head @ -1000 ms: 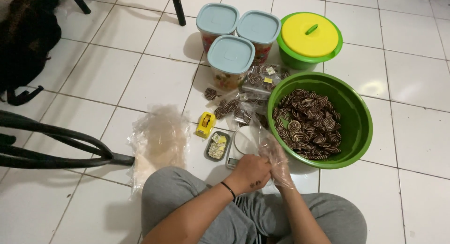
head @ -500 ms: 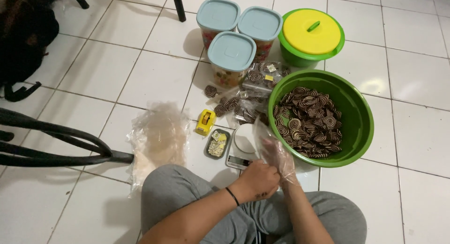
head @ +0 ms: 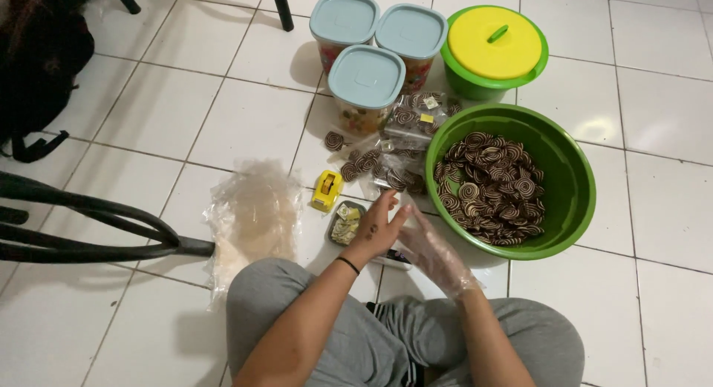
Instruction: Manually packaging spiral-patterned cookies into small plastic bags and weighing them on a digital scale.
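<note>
While we sit cross-legged on the tiled floor (head: 134, 105), our right hand (head: 434, 253) wears a thin clear plastic glove (head: 445, 272), and our left hand (head: 379, 227) has its grip pinched on that glove near the fingers. The gloved hand's long axis runs from the wrist near our knee up and leftward, fingertips pointing toward the packed cookie bags (head: 394, 164); its fingers lie loosely spread inside the film, gripping nothing that we can see.

Taking the green basin (head: 572, 179) as landmark: both hands hover just left of its near rim, above a small white object that we cannot make out. The basin holds a heap of brown-and-cream spiral cookies (head: 490, 190). Left of the basin, just beyond the hands, sits a small tray of yellow labels (head: 343, 223), then a yellow tape dispenser (head: 326, 191), and further left a pile of clear plastic bags (head: 249, 216). Behind the basin stand three tubs with pale blue lids (head: 368, 75) and a green pot with a yellow lid (head: 496, 49). Far left of it, a dark chair frame (head: 89, 223) and a black bag (head: 41, 67).
</note>
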